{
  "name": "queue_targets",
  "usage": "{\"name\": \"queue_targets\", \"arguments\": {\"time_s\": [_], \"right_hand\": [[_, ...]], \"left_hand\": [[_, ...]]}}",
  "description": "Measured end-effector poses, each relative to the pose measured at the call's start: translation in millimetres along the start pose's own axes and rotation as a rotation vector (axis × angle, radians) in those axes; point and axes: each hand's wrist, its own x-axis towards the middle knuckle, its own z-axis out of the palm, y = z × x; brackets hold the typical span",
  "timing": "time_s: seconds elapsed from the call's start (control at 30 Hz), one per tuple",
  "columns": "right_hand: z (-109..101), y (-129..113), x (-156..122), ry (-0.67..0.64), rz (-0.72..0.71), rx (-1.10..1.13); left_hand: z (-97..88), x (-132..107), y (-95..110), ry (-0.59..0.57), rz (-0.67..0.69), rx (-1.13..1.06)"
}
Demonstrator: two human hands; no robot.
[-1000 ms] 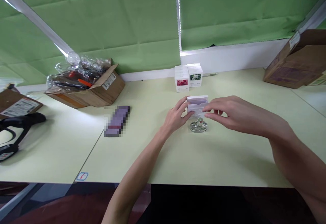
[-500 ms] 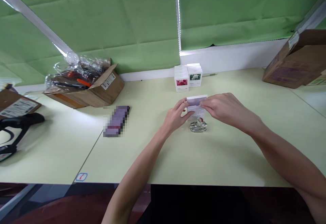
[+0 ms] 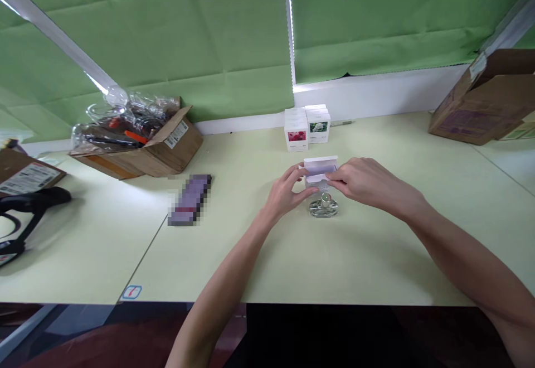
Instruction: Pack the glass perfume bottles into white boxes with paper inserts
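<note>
A small white box stands on the table with its top flap raised and its inside showing. My left hand grips the box's left side between thumb and fingers. At the box's right front edge, the closed fingers of my right hand pinch the white card flap at the opening; their tips are partly hidden. Just in front of the box sits a clear glass perfume bottle with a shiny silvery cap, and neither hand touches it.
White boxes with flower pictures stand behind my hands, near a thin pen-like item. An open carton full of plastic-wrapped things, a blurred dark flat item and a black scanner-like device are leftward. Another carton stands right.
The box now tilts more open toward me, showing more of its inside. My right hand has dropped slightly with the front flap. The bottle stays in place.
</note>
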Motion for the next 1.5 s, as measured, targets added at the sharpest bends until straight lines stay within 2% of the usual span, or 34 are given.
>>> {"name": "queue_targets", "arguments": {"time_s": [0.1, 0.2, 0.33, 0.47, 0.57, 0.7, 0.8, 0.9, 1.0, 1.37, 1.5], "right_hand": [[-3.9, -2.2, -2.7, -0.007, 0.012, 0.076], [-6.6, -2.7, -5.0, -0.029, 0.023, 0.095], [-5.4, 1.5, -6.0, 0.001, -0.016, 0.143], [-1.7, 4.5, -4.0, 0.061, 0.017, 0.121], [-0.3, 5.0, -0.6, 0.037, 0.052, 0.119], [-1.5, 7.5, 2.8, -0.02, 0.118, 0.225], [-2.8, 10.3, 2.2, -0.066, 0.092, 0.306], [-3.1, 12.2, 0.6, -0.083, 0.063, 0.377], [-1.6, 14.2, 1.0, -0.086, 0.066, 0.4], [6.2, 24.2, 9.1, -0.042, 0.032, 0.495], [9.7, 28.2, 11.5, -0.088, 0.013, 0.58]], "left_hand": [[-0.7, 4.1, 9.3, 0.043, -0.135, -0.14], [-0.8, 8.3, 18.7, 0.037, -0.273, -0.192], [-3.0, 11.0, 22.4, 0.022, -0.315, -0.254], [-5.6, 11.0, 20.9, -0.002, -0.367, -0.277], [-7.1, 11.7, 21.5, -0.008, -0.365, -0.297], [-9.6, 12.8, 24.4, -0.018, -0.377, -0.338], [-10.7, 12.0, 24.2, -0.062, -0.4, -0.334], [-8.9, 10.3, 19.8, -0.11, -0.306, -0.252], [-4.9, 9.1, 13.8, -0.094, -0.232, -0.155], [-0.1, 9.6, 11.1, -0.058, -0.234, -0.122], [1.8, 9.0, 11.3, -0.061, -0.239, -0.107]]}}
